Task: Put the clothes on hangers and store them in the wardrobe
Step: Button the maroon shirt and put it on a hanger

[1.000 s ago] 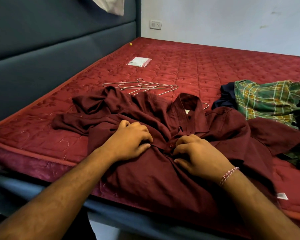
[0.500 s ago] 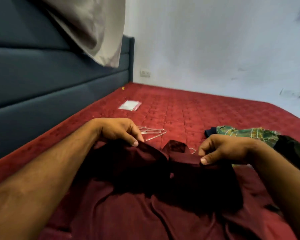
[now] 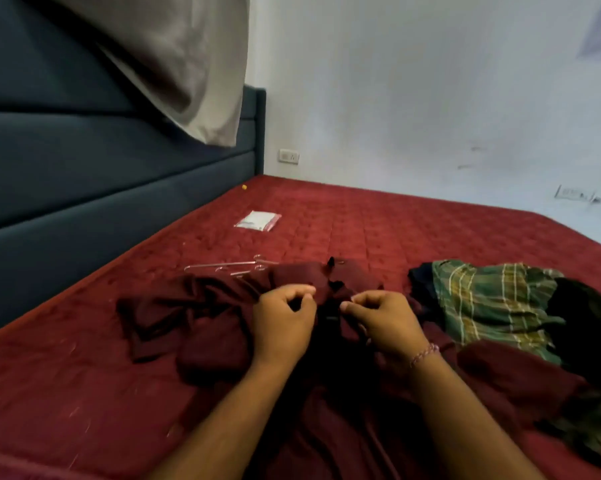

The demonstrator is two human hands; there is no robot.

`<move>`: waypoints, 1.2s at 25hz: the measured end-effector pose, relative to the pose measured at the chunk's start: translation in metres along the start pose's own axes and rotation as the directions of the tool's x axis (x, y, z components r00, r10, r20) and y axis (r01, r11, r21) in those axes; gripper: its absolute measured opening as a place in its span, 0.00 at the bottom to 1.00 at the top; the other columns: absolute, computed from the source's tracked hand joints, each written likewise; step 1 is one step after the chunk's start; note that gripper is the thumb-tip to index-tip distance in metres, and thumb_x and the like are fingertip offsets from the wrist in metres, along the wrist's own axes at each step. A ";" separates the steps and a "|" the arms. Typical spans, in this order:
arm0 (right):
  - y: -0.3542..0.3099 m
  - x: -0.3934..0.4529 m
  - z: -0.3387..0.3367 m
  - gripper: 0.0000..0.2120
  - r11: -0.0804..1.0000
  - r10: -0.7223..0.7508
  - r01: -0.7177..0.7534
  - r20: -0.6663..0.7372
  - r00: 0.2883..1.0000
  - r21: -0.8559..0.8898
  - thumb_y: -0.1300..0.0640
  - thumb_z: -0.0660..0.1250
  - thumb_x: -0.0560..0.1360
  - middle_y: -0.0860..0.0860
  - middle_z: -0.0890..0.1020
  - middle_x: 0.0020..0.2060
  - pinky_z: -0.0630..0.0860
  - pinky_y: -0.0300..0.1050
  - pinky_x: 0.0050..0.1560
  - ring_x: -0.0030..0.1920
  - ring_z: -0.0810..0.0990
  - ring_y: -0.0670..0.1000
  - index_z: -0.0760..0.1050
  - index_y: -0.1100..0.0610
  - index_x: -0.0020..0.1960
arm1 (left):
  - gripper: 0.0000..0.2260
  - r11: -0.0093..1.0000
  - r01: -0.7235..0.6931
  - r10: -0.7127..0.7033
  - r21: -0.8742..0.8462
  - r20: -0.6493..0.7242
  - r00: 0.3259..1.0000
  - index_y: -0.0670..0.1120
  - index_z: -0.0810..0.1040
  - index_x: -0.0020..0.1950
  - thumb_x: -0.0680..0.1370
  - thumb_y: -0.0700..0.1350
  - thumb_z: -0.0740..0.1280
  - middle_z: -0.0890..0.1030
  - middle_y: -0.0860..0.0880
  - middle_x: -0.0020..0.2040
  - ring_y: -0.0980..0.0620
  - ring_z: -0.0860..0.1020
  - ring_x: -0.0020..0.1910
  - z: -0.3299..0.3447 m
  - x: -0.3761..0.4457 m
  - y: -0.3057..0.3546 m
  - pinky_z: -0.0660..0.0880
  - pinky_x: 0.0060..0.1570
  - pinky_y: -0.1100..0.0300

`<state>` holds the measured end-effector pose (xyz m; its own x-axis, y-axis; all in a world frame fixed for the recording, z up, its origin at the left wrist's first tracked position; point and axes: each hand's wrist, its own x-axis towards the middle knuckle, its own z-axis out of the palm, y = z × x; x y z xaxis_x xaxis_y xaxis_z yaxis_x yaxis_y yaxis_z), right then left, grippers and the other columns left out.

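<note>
I note the maroon shirt (image 3: 219, 327) lying crumpled on the red mattress (image 3: 378, 223), close to the near edge. The left hand (image 3: 285, 323) and the right hand (image 3: 385, 322) sit side by side at the shirt's front opening, just below the collar, each with fingers curled and pinching the cloth. Whether a hanger is inside the shirt I cannot tell; the fabric between the hands is dark and blurred.

The wire hangers (image 3: 229, 266) lie just behind the shirt, partly covered by it. A pile of clothes topped by a green plaid shirt (image 3: 493, 299) sits just right of the hands and is cut off at the right edge. The mattress beyond the hangers is open up to the wall, apart from a small plastic packet (image 3: 257, 220). The dark headboard (image 3: 84, 188) bounds the left side; a grey cloth (image 3: 174, 60) hangs over it. The lower forearms run out of view.
</note>
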<state>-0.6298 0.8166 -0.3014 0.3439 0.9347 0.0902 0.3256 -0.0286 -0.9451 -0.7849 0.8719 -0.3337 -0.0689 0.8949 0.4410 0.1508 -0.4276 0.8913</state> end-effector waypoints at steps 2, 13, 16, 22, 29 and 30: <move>0.054 -0.030 0.023 0.08 0.956 0.101 -0.109 0.044 0.994 0.272 0.59 0.74 0.77 0.54 0.78 0.31 0.72 0.42 0.30 0.30 0.74 0.49 0.81 0.60 0.41 | 0.09 0.983 0.180 -0.179 -0.026 0.019 0.984 0.48 0.87 0.55 0.77 0.39 0.73 0.85 0.60 0.46 0.69 0.81 0.48 -0.005 -0.055 -0.037 0.79 0.53 0.68; 0.099 -0.077 0.040 0.10 0.868 0.060 -0.046 -0.013 0.998 0.494 0.65 0.75 0.74 0.57 0.80 0.35 0.76 0.40 0.32 0.35 0.78 0.52 0.77 0.71 0.47 | 0.04 0.994 0.109 -0.109 -0.023 0.006 0.994 0.52 0.85 0.42 0.74 0.44 0.78 0.82 0.56 0.47 0.57 0.82 0.49 -0.011 -0.108 -0.055 0.74 0.47 0.68; 0.095 -0.079 0.042 0.05 0.878 0.020 -0.010 -0.016 1.000 0.479 0.67 0.74 0.74 0.53 0.81 0.33 0.77 0.38 0.32 0.33 0.79 0.46 0.78 0.67 0.45 | 0.04 0.996 0.091 -0.092 0.014 0.060 0.994 0.56 0.85 0.42 0.73 0.48 0.78 0.80 0.57 0.50 0.54 0.80 0.54 -0.012 -0.110 -0.058 0.75 0.51 0.62; 0.101 -0.076 0.043 0.04 0.885 0.021 -0.006 -0.025 0.999 0.465 0.68 0.74 0.74 0.55 0.82 0.35 0.76 0.38 0.32 0.31 0.79 0.46 0.79 0.66 0.46 | 0.08 0.997 0.072 -0.075 0.036 0.079 0.994 0.57 0.84 0.42 0.69 0.59 0.73 0.79 0.60 0.51 0.55 0.79 0.56 -0.010 -0.110 -0.057 0.76 0.54 0.56; 0.103 -0.074 0.042 0.13 0.865 0.029 -0.013 -0.023 0.999 0.502 0.75 0.59 0.77 0.56 0.81 0.31 0.77 0.39 0.32 0.30 0.78 0.48 0.81 0.66 0.44 | 0.04 0.992 0.098 -0.103 0.080 0.067 0.992 0.59 0.85 0.42 0.72 0.50 0.78 0.78 0.61 0.53 0.59 0.73 0.61 -0.013 -0.111 -0.056 0.74 0.59 0.59; 0.106 -0.072 0.042 0.15 0.874 0.007 0.009 -0.031 0.999 0.487 0.75 0.59 0.77 0.60 0.82 0.35 0.79 0.44 0.38 0.35 0.80 0.53 0.83 0.66 0.45 | 0.05 0.991 0.105 -0.111 0.088 0.064 0.992 0.59 0.85 0.42 0.72 0.49 0.78 0.77 0.61 0.54 0.60 0.72 0.62 -0.013 -0.111 -0.055 0.72 0.60 0.63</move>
<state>-0.6573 0.7607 -0.4209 0.3734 0.9229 0.0937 -0.1409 0.1563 -0.9776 -0.7987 0.7941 -0.4304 -0.0221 0.9430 0.3320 0.2291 -0.3185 0.9198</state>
